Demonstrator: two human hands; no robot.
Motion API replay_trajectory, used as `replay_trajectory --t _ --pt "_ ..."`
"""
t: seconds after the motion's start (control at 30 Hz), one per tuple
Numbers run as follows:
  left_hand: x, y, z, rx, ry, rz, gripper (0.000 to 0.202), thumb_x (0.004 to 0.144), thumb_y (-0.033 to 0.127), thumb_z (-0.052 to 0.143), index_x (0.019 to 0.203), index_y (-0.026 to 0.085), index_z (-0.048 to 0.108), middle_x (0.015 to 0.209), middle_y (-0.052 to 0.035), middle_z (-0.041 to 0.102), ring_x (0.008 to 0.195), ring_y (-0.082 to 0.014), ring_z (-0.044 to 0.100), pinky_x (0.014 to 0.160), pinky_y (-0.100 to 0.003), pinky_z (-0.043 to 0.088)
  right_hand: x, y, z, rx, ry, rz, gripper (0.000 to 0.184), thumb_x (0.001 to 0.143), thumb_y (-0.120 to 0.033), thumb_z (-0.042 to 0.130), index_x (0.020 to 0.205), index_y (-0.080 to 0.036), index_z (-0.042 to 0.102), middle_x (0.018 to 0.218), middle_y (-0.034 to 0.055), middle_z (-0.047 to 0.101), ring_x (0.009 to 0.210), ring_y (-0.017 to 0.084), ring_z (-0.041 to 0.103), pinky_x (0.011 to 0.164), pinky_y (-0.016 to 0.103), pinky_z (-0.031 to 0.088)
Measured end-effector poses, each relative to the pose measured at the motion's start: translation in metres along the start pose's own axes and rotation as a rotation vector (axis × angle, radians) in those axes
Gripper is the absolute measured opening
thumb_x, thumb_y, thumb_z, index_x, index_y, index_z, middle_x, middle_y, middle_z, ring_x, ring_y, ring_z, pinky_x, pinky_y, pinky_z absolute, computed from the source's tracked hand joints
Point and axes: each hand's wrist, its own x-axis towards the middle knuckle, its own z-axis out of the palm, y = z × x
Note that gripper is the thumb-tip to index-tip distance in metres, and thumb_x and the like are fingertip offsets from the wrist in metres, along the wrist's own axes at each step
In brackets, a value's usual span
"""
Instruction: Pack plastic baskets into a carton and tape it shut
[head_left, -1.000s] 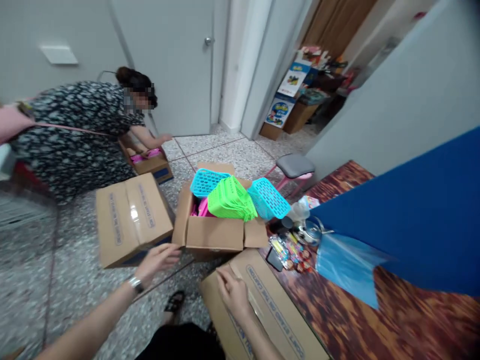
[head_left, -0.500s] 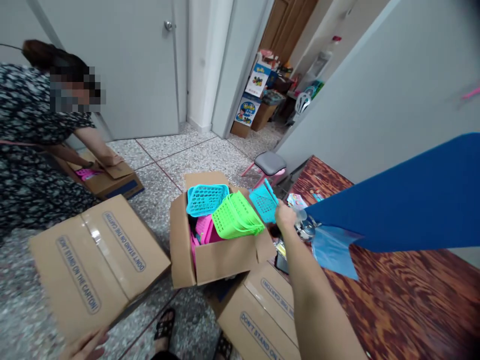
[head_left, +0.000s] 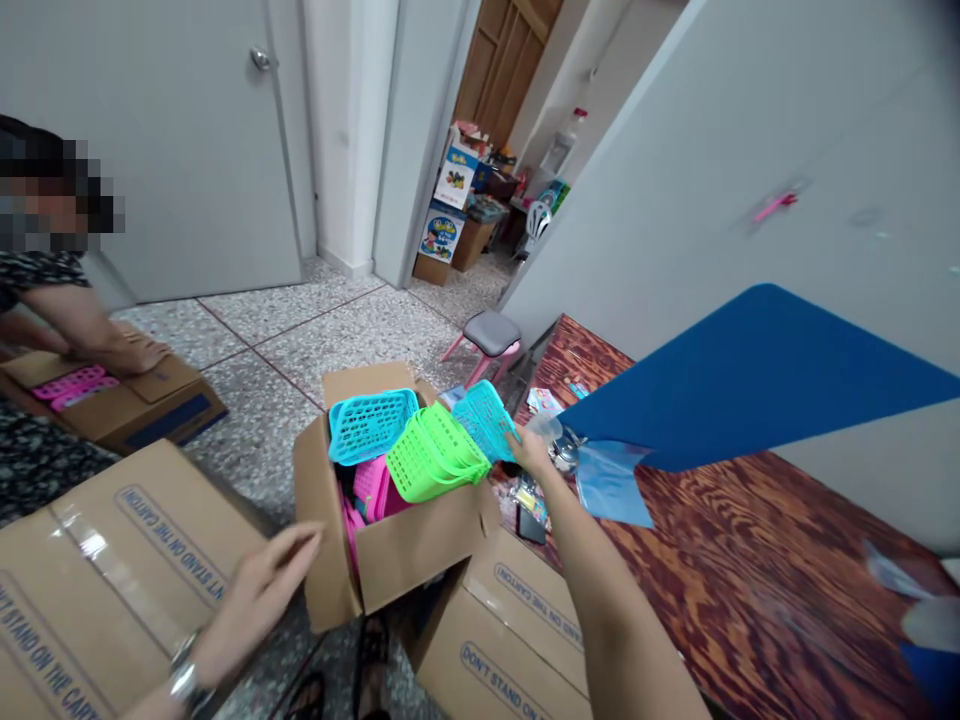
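Observation:
My right hand (head_left: 531,452) grips the edge of a light-blue plastic basket (head_left: 484,415), tilted at the right side of an open cardboard box (head_left: 416,565). Nested green baskets (head_left: 427,455) lean in that box beside it, partly overlapped by the blue one. Another blue basket (head_left: 373,428) lies on the box's left side, and pink baskets (head_left: 373,487) show lower down. My left hand (head_left: 274,570), with a watch at the wrist, is empty with fingers stretched out. It hovers just left of the open box, above a taped carton.
A taped carton (head_left: 112,560) stands at the left and another (head_left: 510,630) at front right. A wood-patterned table (head_left: 720,540) with a blue board (head_left: 765,380) is on the right. A stool (head_left: 491,333) stands behind. At far left, a person's hand (head_left: 135,350) rests on another box (head_left: 165,395).
My left hand has risen from the bottom edge toward the open box. The blue basket in my right hand has come closer to the green baskets. The view has swung right.

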Motion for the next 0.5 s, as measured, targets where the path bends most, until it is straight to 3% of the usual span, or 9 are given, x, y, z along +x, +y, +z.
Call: replay_trajectory --t 0.07,0.13,0.17,0.23,0.33,0.4,0.5 --pt "0.046 0.074 0.031 0.005 -0.024 0.281 0.040 0.072 0.055 0.065 0.097 0.025 0.074 0.106 -0.0048 0.072 0.101 -0.0287 0.064 0.099 -0.035 0.049 0.002 0.006 -0.001 0.117 0.002 -0.033 0.038 0.095 -0.027 0.045 0.129 -0.016 0.059 0.096 0.0074 0.071 0.090 0.018 0.066 0.083 0.026 0.048" --pt "0.101 0.135 0.073 0.074 -0.150 0.519 0.036 0.081 0.047 0.058 0.102 0.020 0.072 0.108 -0.0068 0.071 0.103 -0.0269 0.063 0.100 -0.035 0.046 0.003 0.012 0.006 0.236 0.004 -0.036 0.040 0.095 -0.028 0.044 0.131 -0.015 0.056 0.091 0.0055 0.070 0.079 0.016 0.066 0.075 0.024 0.050" --pt "0.130 0.157 0.096 0.158 -0.238 0.564 0.034 0.084 0.041 0.054 0.105 0.019 0.071 0.109 -0.0074 0.071 0.103 -0.0258 0.063 0.099 -0.035 0.045 0.003 0.016 0.011 0.293 0.003 -0.022 0.041 0.094 -0.028 0.043 0.131 -0.014 0.055 0.089 0.0047 0.070 0.073 0.015 0.066 0.069 0.023 0.050" --pt "0.187 0.187 0.145 0.344 -0.376 0.513 0.029 0.084 0.031 0.054 0.103 0.017 0.071 0.108 -0.0087 0.071 0.103 -0.0250 0.062 0.098 -0.033 0.044 0.004 0.025 0.026 0.395 0.010 0.025 0.043 0.093 -0.029 0.041 0.132 -0.014 0.054 0.084 0.0036 0.070 0.064 0.014 0.065 0.060 0.023 0.051" --pt "0.261 0.196 0.213 0.444 -0.444 0.408 0.019 0.072 0.023 0.065 0.088 0.015 0.072 0.092 -0.0108 0.074 0.098 -0.0283 0.064 0.095 -0.035 0.044 0.009 0.043 0.047 0.491 0.063 0.113 0.041 0.091 -0.027 0.040 0.127 -0.015 0.056 0.085 0.0038 0.071 0.067 0.017 0.066 0.058 0.026 0.053" --pt "0.297 0.186 0.248 0.426 -0.470 0.361 0.026 0.061 0.016 0.071 0.086 0.015 0.071 0.093 -0.0106 0.074 0.102 -0.0297 0.063 0.095 -0.033 0.044 0.015 0.054 0.058 0.516 0.099 0.167 0.038 0.089 -0.026 0.041 0.121 -0.017 0.059 0.089 0.0044 0.072 0.074 0.018 0.068 0.064 0.029 0.054" --pt "0.330 0.157 0.285 0.329 -0.519 0.287 0.038 0.049 0.007 0.071 0.086 0.017 0.071 0.093 -0.0091 0.074 0.108 -0.0306 0.061 0.097 -0.033 0.043 0.022 0.066 0.067 0.520 0.107 0.246 0.034 0.089 -0.026 0.043 0.116 -0.018 0.062 0.095 0.0062 0.072 0.083 0.020 0.068 0.072 0.032 0.054"
